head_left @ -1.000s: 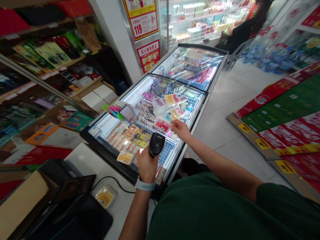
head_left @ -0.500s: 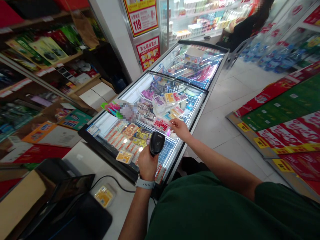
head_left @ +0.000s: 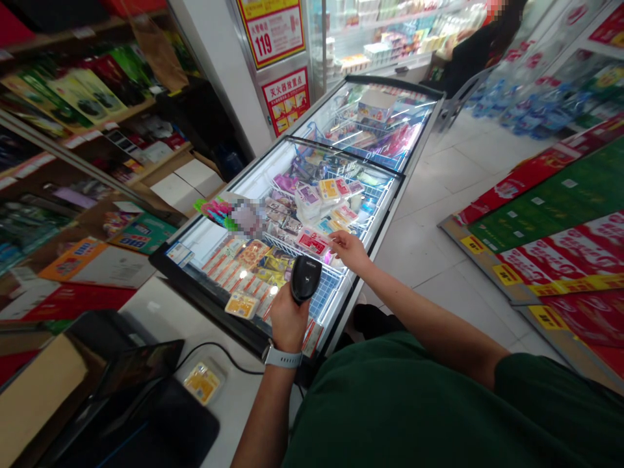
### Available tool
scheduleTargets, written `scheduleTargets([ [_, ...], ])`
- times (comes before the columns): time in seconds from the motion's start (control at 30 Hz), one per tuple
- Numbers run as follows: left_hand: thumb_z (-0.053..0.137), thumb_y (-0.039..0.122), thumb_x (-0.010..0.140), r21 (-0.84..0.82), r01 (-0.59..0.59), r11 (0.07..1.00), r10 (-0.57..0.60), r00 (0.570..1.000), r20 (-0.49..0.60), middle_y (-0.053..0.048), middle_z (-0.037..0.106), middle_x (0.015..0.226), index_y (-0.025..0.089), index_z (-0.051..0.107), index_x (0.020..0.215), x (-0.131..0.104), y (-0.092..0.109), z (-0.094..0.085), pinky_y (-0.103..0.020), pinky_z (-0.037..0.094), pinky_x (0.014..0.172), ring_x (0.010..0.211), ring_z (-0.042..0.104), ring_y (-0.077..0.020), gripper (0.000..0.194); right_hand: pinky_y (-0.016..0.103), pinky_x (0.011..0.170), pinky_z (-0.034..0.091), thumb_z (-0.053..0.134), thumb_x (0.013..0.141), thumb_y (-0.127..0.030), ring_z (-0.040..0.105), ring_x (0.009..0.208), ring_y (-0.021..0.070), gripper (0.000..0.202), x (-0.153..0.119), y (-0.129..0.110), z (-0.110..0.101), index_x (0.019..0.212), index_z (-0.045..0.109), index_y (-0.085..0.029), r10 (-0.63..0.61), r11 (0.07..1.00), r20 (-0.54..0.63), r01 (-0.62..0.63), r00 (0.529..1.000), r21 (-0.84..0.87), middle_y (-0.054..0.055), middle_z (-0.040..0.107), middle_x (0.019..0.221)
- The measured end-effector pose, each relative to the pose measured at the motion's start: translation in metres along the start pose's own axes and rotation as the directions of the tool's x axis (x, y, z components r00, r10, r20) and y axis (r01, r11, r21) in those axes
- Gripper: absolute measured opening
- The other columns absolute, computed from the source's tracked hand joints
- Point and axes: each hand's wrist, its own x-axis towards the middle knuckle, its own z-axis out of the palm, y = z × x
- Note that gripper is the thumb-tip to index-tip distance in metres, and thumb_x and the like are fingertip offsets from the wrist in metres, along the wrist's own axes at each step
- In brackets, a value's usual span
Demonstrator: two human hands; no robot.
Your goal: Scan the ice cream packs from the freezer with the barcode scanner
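My left hand (head_left: 289, 320) is wrapped round the handle of a black barcode scanner (head_left: 306, 278), whose head faces away from me over the freezer's glass top. My right hand (head_left: 349, 251) pinches the edge of a clear plastic pack with a red label (head_left: 313, 242), held just beyond the scanner. Other packs with purple and yellow labels (head_left: 327, 190) lie in a pile behind it on the chest freezer (head_left: 336, 325). A yellow-labelled pack (head_left: 242, 305) rests at the freezer's near left edge. Another yellow-labelled pack (head_left: 202, 383) sits on the white counter (head_left: 234, 416).
Colourful pens or toys (head_left: 214, 211) lie on the freezer's left side. A dark screen-like device (head_left: 141, 367) stands on the counter, with a black cable (head_left: 229, 346) running from it. Stacked red and green cartons (head_left: 541, 214) are on the right. A person (head_left: 480, 55) sits at the back.
The view has shifted very slightly. Both hands, the scanner and the red-labelled pack keep nearly the same positions.
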Motion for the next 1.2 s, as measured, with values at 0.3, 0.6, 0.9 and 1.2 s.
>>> scheduleTargets([
  [0.3,0.06,0.027,0.079,0.027,0.008,1.0,-0.008,1.0,0.001,-0.009,0.066,0.087,0.018,0.058,0.094,-0.001,0.0,-0.001,-0.032,0.046,0.071,0.083,0.064,-0.0247,0.018,0.024,0.057,0.052,0.058,0.084,-0.026,0.069,0.065,0.0143,0.016,0.0,-0.005,0.002,0.1,0.059,-0.023,-0.003,1.0,0.005,0.003,1.0,-0.024,-0.001,0.069,0.08],
  [0.6,0.061,0.027,0.079,0.06,-0.003,0.998,0.004,1.0,-0.009,-0.01,0.066,0.088,0.017,0.059,0.096,-0.002,-0.001,0.001,-0.033,0.047,0.074,0.085,0.063,-0.0255,0.02,0.024,0.058,0.053,0.058,0.084,-0.025,0.069,0.066,0.0136,0.016,0.002,-0.006,0.002,0.1,0.06,-0.023,-0.003,0.999,0.003,0.003,1.0,-0.041,-0.002,0.07,0.08],
  [0.9,0.061,0.027,0.08,0.067,-0.035,0.997,0.037,0.999,-0.019,-0.012,0.068,0.094,0.015,0.06,0.104,-0.002,-0.004,0.0,-0.034,0.046,0.077,0.09,0.063,-0.0268,0.027,0.02,0.055,0.051,0.057,0.083,-0.023,0.068,0.066,0.0121,0.018,0.003,-0.004,0.004,0.1,0.059,-0.021,0.022,0.999,0.019,-0.022,1.0,0.026,-0.001,0.069,0.079],
  [1.2,0.06,0.032,0.082,0.093,-0.021,0.995,0.025,0.999,-0.035,-0.012,0.068,0.096,0.014,0.06,0.109,-0.003,-0.009,-0.005,-0.037,0.046,0.08,0.091,0.062,-0.0283,0.032,0.018,0.049,0.05,0.061,0.08,-0.023,0.065,0.059,0.0106,0.015,0.001,0.007,0.026,0.094,0.058,-0.019,0.184,0.968,0.099,-0.198,0.978,0.156,-0.003,0.066,0.07],
])
